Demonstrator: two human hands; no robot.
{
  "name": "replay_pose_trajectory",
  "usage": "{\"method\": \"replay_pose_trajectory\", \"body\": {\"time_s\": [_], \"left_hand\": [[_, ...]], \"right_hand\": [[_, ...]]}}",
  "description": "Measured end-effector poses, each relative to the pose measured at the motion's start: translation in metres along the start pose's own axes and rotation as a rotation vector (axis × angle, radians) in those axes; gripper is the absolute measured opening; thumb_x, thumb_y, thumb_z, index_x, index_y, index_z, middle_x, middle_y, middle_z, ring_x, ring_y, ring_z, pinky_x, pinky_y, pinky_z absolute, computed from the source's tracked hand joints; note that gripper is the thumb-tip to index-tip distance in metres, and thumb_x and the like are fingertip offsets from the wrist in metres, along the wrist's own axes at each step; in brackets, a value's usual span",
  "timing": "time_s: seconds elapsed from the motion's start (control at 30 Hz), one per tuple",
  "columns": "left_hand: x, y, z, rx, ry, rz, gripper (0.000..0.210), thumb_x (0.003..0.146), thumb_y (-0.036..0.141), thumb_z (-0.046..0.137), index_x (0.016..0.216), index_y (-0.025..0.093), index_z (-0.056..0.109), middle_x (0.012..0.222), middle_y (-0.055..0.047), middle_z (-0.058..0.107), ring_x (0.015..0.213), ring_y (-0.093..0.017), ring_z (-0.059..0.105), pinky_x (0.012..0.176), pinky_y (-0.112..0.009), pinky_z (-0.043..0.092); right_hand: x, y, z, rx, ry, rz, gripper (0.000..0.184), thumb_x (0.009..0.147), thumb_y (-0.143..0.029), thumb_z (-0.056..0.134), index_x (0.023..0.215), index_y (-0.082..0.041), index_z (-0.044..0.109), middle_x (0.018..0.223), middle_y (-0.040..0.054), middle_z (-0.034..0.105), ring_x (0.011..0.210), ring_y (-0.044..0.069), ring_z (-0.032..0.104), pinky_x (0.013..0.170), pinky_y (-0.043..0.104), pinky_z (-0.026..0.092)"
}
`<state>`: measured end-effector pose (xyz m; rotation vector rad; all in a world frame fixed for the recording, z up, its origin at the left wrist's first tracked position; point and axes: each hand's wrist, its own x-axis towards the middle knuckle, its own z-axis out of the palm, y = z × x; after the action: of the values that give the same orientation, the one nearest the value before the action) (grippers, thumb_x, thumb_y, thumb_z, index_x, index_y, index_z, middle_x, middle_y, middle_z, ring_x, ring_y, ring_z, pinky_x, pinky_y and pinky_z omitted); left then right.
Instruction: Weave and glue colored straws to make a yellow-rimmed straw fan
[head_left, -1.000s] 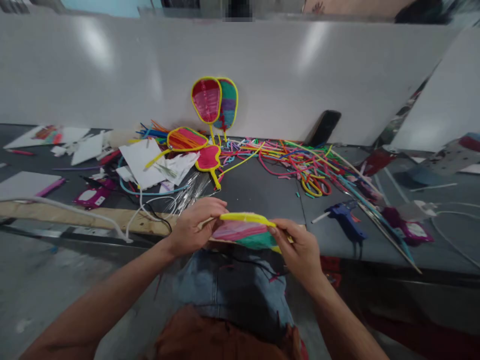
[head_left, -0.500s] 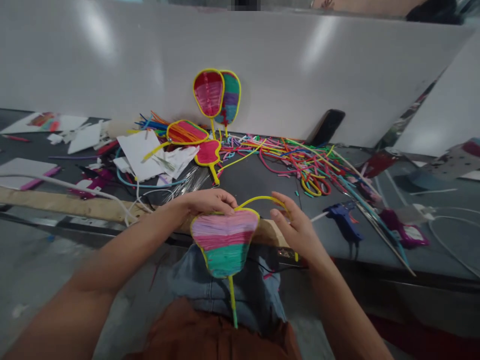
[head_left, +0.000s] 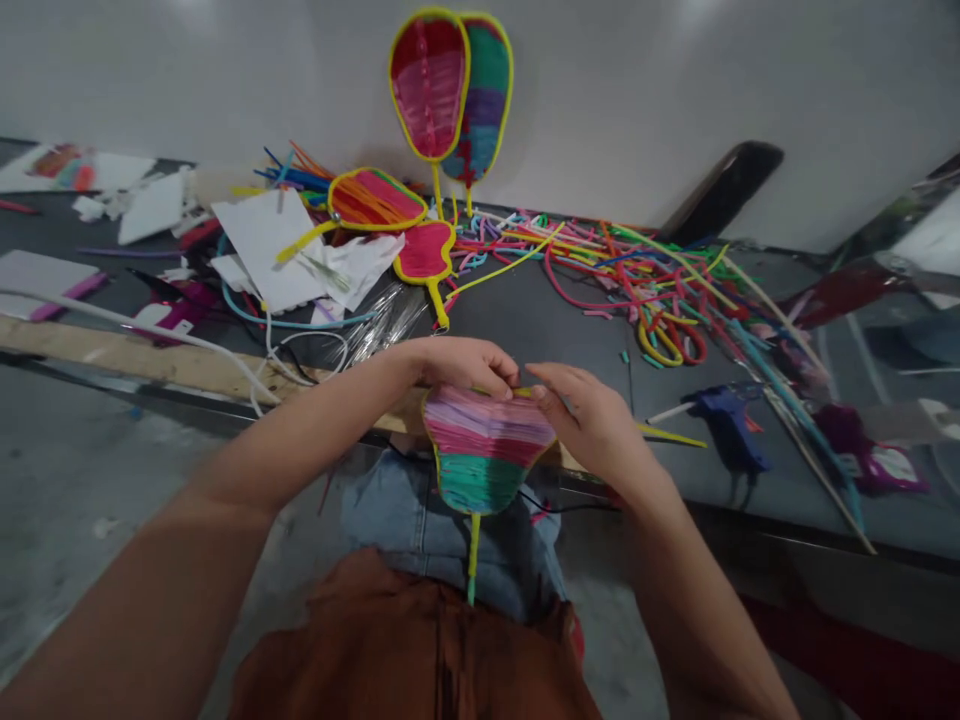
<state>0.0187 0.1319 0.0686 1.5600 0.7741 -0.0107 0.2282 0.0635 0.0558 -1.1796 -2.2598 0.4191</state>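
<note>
A fan-shaped piece made of pipe cleaners [head_left: 484, 455], striped lilac, pink and teal with a yellow edge, hangs over my lap with its yellow and green stem downward. My left hand [head_left: 480, 366] pinches its top edge. At the top right corner, my right hand [head_left: 589, 415] has its thumb and fingers closed on a yellow pipe cleaner [head_left: 675, 436], whose loose end sticks out to the right behind the hand. The exact pinch points are partly hidden by the fingers.
Finished fans [head_left: 429, 85] lean on the white partition. Loose pipe cleaners [head_left: 525, 240], scissors [head_left: 671, 345], a blue glue gun [head_left: 727, 425] and a phone [head_left: 724, 190] are to the right. White paper [head_left: 262, 245], plastic wrap [head_left: 386, 320] and a white cable [head_left: 187, 335] lie left.
My right hand has moved in beside my left at the fan's top edge. The yellow pipe cleaner's arched loop has flattened against the edge. The camera view has tilted down.
</note>
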Motion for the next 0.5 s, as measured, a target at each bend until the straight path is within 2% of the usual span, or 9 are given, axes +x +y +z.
{"method": "replay_pose_trajectory", "body": {"time_s": [0.1, 0.27, 0.43, 0.5], "left_hand": [[0.000, -0.001, 0.001, -0.023, 0.005, -0.003, 0.010, 0.066, 0.024, 0.065, 0.072, 0.017, 0.063, 0.062, 0.005, 0.054, 0.057, -0.009, 0.048, 0.057, -0.022, 0.035], [-0.001, -0.007, 0.001, 0.007, 0.029, -0.031, 0.016, 0.069, 0.030, 0.067, 0.078, 0.018, 0.066, 0.063, 0.005, 0.057, 0.056, -0.009, 0.049, 0.054, -0.021, 0.034], [-0.006, -0.012, 0.000, -0.005, 0.078, -0.021, 0.024, 0.073, 0.038, 0.069, 0.084, 0.017, 0.069, 0.070, 0.002, 0.064, 0.059, -0.010, 0.053, 0.057, -0.021, 0.038], [-0.010, -0.013, 0.000, -0.057, 0.056, -0.027, 0.026, 0.071, 0.037, 0.072, 0.088, 0.017, 0.069, 0.075, 0.002, 0.066, 0.063, -0.010, 0.056, 0.060, -0.021, 0.040]], "right_hand": [[0.000, -0.002, 0.011, 0.066, -0.011, 0.103, 0.025, 0.091, -0.025, 0.049, 0.103, -0.020, 0.070, 0.097, 0.0080, 0.074, 0.086, 0.020, 0.068, 0.077, 0.030, 0.051], [-0.002, -0.010, 0.013, 0.063, 0.008, 0.197, 0.021, 0.087, -0.024, 0.052, 0.090, -0.021, 0.073, 0.085, 0.0053, 0.075, 0.075, 0.019, 0.067, 0.070, 0.028, 0.048], [-0.007, -0.009, 0.010, 0.100, 0.022, 0.268, 0.021, 0.085, -0.025, 0.053, 0.091, -0.020, 0.073, 0.085, 0.0058, 0.075, 0.073, 0.019, 0.067, 0.066, 0.028, 0.047], [-0.010, -0.007, 0.011, 0.117, 0.031, 0.279, 0.022, 0.086, -0.027, 0.052, 0.093, -0.020, 0.072, 0.085, 0.0061, 0.075, 0.072, 0.019, 0.067, 0.064, 0.028, 0.047]]}}
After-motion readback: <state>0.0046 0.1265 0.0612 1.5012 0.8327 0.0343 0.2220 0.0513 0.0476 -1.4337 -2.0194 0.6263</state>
